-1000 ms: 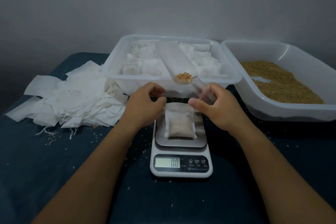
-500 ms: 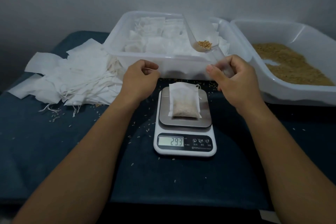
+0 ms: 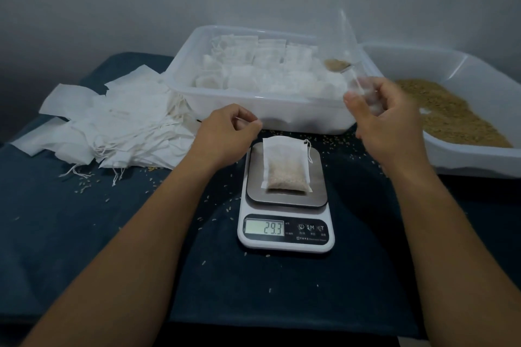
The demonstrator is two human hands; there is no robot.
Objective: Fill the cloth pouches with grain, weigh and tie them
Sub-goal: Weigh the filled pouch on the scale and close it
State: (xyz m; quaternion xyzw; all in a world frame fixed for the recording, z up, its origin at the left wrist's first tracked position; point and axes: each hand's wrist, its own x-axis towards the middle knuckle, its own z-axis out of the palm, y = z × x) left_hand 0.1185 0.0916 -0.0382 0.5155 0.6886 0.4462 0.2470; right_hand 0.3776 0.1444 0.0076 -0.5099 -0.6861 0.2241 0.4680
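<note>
A white cloth pouch (image 3: 284,166) partly filled with grain lies flat on the steel platform of a small kitchen scale (image 3: 286,231), whose display reads 29.3. Its drawstring hangs at the upper right corner. My left hand (image 3: 225,135) hovers just left of the pouch with loosely curled fingers, holding nothing. To the right of the pouch, my right hand (image 3: 386,121) grips the handle of a clear plastic scoop (image 3: 342,48) with a little grain in it, raised over the bins' shared edge.
A clear bin (image 3: 253,104) of filled pouches stands behind the scale. A second bin (image 3: 479,160) with loose grain (image 3: 448,115) sits at the right. Several empty pouches (image 3: 112,127) lie heaped at the left on the dark cloth-covered table (image 3: 84,234), where stray grains are scattered.
My right hand has carried the scoop rightward toward the grain bin. My left hand has let go of the pouch, which now lies alone on the scale. The display went from 0.0 to 29.3.
</note>
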